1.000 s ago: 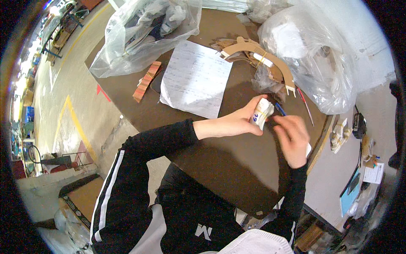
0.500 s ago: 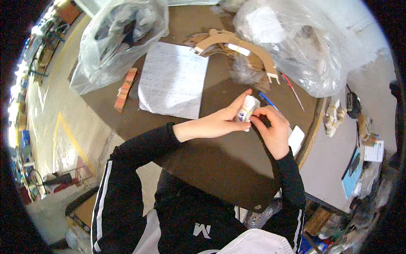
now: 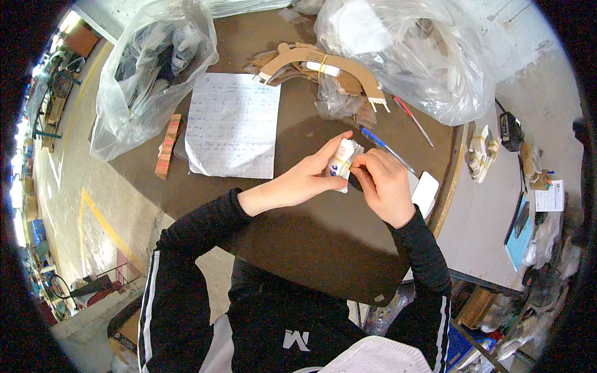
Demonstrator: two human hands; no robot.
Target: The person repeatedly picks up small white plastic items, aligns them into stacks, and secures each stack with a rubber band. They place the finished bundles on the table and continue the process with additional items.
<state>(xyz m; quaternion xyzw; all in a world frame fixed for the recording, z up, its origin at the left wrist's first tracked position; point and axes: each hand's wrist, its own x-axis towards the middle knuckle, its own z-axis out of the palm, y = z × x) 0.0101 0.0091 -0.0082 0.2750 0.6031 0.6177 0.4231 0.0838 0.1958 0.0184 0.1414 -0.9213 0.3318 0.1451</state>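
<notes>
A small white bundle (image 3: 340,166), like a stack of folded labels with blue handwriting, is wrapped by a yellow rubber band (image 3: 344,162). My left hand (image 3: 297,184) grips it from the left, thumb along the lower side and fingers behind. On its right side, my right hand (image 3: 385,186) is closed, thumb and forefinger pinching where the rubber band runs; the fingertips partly hide that spot. Just beyond my right hand lies a blue pen (image 3: 387,148). A white flat object (image 3: 425,191) sits by my right wrist.
The brown table (image 3: 298,236) carries a handwritten sheet (image 3: 233,124), a striped strip (image 3: 168,148), curved cardboard pieces (image 3: 348,68) and a red pen (image 3: 413,121). Clear plastic bags stand far left (image 3: 155,74) and far right (image 3: 429,68). Banded white bundles (image 3: 482,155) lie on the grey surface to the right.
The view has shifted, so the table's things appear further left. Both hands stay on the bundle, with the right fingers still pinching at its banded side.
</notes>
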